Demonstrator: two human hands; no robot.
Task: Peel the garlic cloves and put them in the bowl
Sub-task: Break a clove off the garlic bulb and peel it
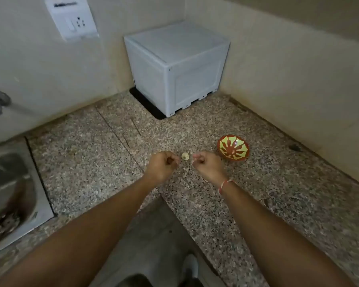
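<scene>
We see both hands held out over the counter [226, 204], fingers curled in. The left hand [162, 167] has thumb and fingertips drawn together; something small may sit in that pinch, but we cannot tell. The right hand [207, 165] is curled the same way, with a pale bit at its fingertips, too small for us to name. The garlic [185, 155] lies on the counter between the two hands, touched by neither. The bowl [233, 148], red with yellow pattern, stands just right of the right hand, tilted toward us; we make out nothing inside. A white box [174, 67] fills the corner, a sink [10, 189] lies at left.
</scene>
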